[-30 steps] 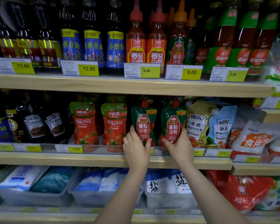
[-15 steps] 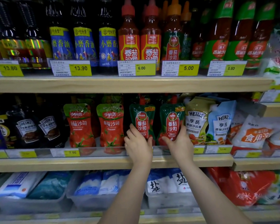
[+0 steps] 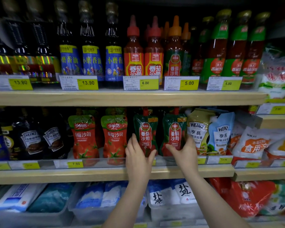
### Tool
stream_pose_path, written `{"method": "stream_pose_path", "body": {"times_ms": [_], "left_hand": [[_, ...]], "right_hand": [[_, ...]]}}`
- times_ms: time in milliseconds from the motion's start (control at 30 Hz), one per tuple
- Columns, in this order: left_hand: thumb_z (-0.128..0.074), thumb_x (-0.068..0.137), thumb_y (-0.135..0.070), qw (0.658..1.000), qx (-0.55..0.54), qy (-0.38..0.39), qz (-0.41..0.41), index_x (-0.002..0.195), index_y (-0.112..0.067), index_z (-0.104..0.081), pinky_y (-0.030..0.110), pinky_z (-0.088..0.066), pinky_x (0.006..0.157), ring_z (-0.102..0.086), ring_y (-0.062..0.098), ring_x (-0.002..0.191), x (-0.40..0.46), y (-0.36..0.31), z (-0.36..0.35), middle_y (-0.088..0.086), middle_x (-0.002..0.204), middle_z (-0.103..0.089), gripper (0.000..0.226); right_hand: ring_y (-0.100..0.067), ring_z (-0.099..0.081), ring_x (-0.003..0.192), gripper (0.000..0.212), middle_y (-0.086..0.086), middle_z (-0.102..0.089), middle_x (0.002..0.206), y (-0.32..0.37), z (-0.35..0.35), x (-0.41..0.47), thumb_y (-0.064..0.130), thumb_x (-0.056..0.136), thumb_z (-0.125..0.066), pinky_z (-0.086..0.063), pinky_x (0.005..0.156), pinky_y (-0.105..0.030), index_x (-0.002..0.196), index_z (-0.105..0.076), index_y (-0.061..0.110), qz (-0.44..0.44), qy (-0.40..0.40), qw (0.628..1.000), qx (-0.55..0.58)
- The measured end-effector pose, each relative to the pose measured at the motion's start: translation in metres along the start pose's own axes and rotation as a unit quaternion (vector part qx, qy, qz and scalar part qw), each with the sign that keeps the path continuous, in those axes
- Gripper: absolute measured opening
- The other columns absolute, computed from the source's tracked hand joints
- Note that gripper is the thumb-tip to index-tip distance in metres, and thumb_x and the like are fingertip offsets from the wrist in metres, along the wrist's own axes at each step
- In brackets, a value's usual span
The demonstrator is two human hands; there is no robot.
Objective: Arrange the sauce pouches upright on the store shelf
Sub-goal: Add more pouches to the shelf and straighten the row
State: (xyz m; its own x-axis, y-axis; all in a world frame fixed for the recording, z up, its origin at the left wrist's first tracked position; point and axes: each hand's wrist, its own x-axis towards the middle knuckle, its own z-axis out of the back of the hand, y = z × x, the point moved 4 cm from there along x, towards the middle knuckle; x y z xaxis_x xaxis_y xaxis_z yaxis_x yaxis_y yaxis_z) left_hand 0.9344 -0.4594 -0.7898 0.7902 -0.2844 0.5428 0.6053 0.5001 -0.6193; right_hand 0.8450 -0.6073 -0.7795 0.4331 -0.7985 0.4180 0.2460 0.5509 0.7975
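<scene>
Hands (image 3: 139, 159) on green pouches (image 3: 146, 132) — middle shelf (image 3: 56, 175)

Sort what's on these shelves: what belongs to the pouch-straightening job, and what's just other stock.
Job:
left hand on left dark green spouted ketchup pouch
right hand on right dark green spouted ketchup pouch
two red tomato-print pouches
wooden middle shelf

Other stock:
blue-labelled dark oil bottles
white salt bags

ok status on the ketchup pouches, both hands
Left hand on left green pouch, right hand on right green pouch. Both upright. Heinz pouch crowds the right.
</scene>
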Motion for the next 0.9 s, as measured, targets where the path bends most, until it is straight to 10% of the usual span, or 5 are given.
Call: {"method": "stream_pose_path", "body": {"times_ms": [200,433,900], "left_hand": [[-0.064,0.077,-0.046,0.986,0.036,-0.160,-0.014,0.140,-0.005,-0.027,0.046,-0.030,0.107,-0.032,0.034,0.129,0.012,0.087,0.087,0.019,0.141,-0.036,0.084],[-0.077,0.071,-0.037,0.990,0.030,-0.076,0.114,0.146,-0.004,-0.010,0.052,-0.032,0.104,-0.027,0.042,0.133,0.045,0.137,0.101,0.024,0.149,-0.020,0.106],[-0.079,0.070,-0.036,0.991,0.050,-0.051,0.111,0.145,-0.006,-0.013,0.051,-0.046,0.084,-0.040,0.039,0.118,0.054,0.143,0.092,0.023,0.131,-0.037,0.105]], "right_hand": [[-0.017,-0.042,0.121,0.078,-0.003,-0.047,0.129,0.046,-0.029,-0.045,0.042,0.071,-0.074,-0.033,0.097,-0.025,0.133,-0.036,0.015,0.115,0.034,0.993,0.008],[-0.024,-0.042,0.127,0.090,-0.008,-0.042,0.138,0.109,-0.116,-0.069,0.043,0.071,-0.074,-0.041,0.099,-0.036,0.140,-0.024,0.012,0.069,0.092,0.993,0.013],[-0.031,-0.057,0.106,0.068,-0.010,-0.055,0.119,0.108,-0.148,-0.065,0.040,0.076,-0.070,-0.051,0.079,-0.043,0.126,-0.034,0.012,0.006,0.067,0.997,-0.044]]}}
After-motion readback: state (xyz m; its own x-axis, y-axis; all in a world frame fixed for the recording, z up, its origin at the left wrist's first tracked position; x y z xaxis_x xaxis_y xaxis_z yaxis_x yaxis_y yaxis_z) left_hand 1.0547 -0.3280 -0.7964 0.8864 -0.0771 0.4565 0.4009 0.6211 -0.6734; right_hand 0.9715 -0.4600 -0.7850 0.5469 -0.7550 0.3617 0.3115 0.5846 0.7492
